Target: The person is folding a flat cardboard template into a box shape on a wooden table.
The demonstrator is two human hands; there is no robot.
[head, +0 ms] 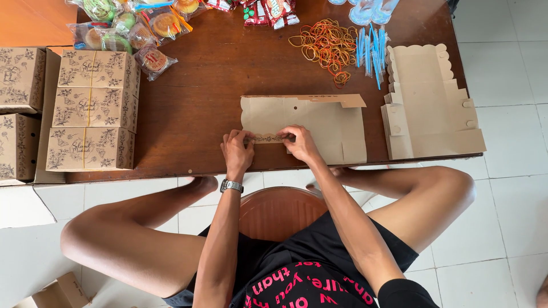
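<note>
A flat, unfolded kraft cardboard box (319, 117) lies on the dark wooden table (217, 74), right in front of me. Both hands press its near flap, a narrow strip with a printed floral pattern. My left hand (237, 149), with a metal watch at the wrist, pinches the strip's left end. My right hand (299, 142) pinches its right end. The fingers of both hands are curled over the flap's fold.
A stack of flat box blanks (428, 105) lies at the right table edge. Rubber bands (325, 44) and blue plastic spoons (371, 48) lie behind. Three folded patterned boxes (94, 111) stand at left, more on the far left. Wrapped snacks (131, 28) sit at the back left.
</note>
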